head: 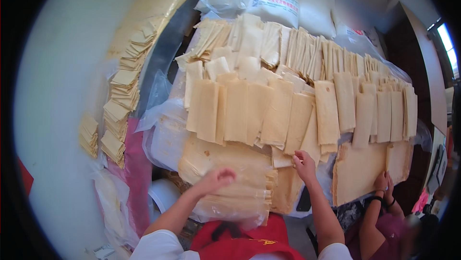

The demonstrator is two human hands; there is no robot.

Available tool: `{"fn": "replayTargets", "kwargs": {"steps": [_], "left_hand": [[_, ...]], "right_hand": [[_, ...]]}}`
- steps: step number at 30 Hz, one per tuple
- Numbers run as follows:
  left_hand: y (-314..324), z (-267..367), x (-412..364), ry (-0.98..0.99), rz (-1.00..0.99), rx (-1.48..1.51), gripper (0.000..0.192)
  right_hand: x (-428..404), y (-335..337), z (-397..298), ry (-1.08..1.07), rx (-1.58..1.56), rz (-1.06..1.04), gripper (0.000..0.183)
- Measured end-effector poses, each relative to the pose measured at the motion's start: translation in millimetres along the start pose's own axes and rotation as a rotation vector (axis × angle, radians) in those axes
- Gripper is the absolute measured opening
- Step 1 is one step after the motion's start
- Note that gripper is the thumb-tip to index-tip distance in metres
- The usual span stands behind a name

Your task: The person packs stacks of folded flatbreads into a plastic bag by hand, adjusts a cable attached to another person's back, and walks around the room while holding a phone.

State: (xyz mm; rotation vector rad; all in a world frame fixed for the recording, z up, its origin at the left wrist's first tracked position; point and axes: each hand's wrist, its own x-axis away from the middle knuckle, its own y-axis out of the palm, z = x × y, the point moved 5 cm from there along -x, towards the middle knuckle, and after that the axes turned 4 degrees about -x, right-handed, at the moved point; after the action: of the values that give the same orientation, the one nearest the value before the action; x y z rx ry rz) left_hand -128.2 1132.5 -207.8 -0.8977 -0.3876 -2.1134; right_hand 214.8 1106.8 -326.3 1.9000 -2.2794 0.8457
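Note:
Many folded pale tan sheets (236, 112), thin and flat like dried dough or bean-curd sheets, lie in overlapping rows across the table. My left hand (225, 177) hovers, slightly blurred, above a broad tan sheet (223, 155), fingers apart and nothing held. My right hand (303, 162) is raised at the lower end of the folded row, beside a small pale piece (282, 159); its thumb and fingers are close together, and whether they pinch a sheet edge cannot be made out. Between my forearms, clear plastic film (234, 211) covers a stack of rolled or folded sheets near the table's front edge.
At the right, a co-worker's hands (383, 182) touch another large sheet (360, 173). Filled white sacks (275, 6) stand behind the rows. Small folded stacks (117, 110) line the left side. A dark phone-like object (304, 199) lies at the front edge.

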Motion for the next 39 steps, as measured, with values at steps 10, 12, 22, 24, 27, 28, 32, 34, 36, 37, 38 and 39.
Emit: {"fn": "replayTargets", "kwargs": {"steps": [10, 12, 22, 24, 27, 28, 32, 34, 36, 37, 38, 39], "left_hand": [[-187, -38, -167, -0.027, 0.944, -0.484, 0.08], [-183, -29, -179, -0.047, 0.964, -0.581, 0.088], [-162, -17, -168, -0.049, 0.923, -0.599, 0.067], [-148, -5, -166, -0.011, 0.906, -0.647, 0.063], [-135, 2, -161, 0.017, 0.882, -0.694, 0.058], [-125, 10, -162, 0.084, 0.844, -0.71, 0.059], [-144, -4, -167, 0.149, 0.859, -0.585, 0.064], [-151, -15, -174, 0.19, 0.902, -0.551, 0.063], [-156, -19, -183, 0.239, 0.94, -0.512, 0.063], [-163, -22, -186, 0.197, 0.967, -0.543, 0.062], [-171, -25, -188, 0.155, 0.994, -0.575, 0.061], [-180, -30, -194, 0.155, 0.998, -0.57, 0.061]], "right_hand": [[-106, 116, -36, 0.004, -0.165, -0.047, 0.041], [-130, 125, -39, 0.036, -0.231, 0.005, 0.041], [-150, 150, -87, 0.193, -0.098, 0.031, 0.035], [-146, 166, -102, 0.095, -0.011, -0.027, 0.035], [-127, 200, -140, 0.065, -0.093, -0.075, 0.033], [-127, 208, -132, 0.044, -0.124, -0.104, 0.032], [-125, 212, -92, 0.178, -0.334, -0.118, 0.026], [-124, 196, -76, 0.289, -0.472, -0.086, 0.024], [-127, 166, -73, 0.152, -0.352, 0.038, 0.021], [-124, 157, -85, 0.153, -0.35, 0.031, 0.021], [-121, 139, -102, 0.018, -0.335, 0.137, 0.019], [-116, 121, -123, -0.122, -0.317, 0.248, 0.017]]}}
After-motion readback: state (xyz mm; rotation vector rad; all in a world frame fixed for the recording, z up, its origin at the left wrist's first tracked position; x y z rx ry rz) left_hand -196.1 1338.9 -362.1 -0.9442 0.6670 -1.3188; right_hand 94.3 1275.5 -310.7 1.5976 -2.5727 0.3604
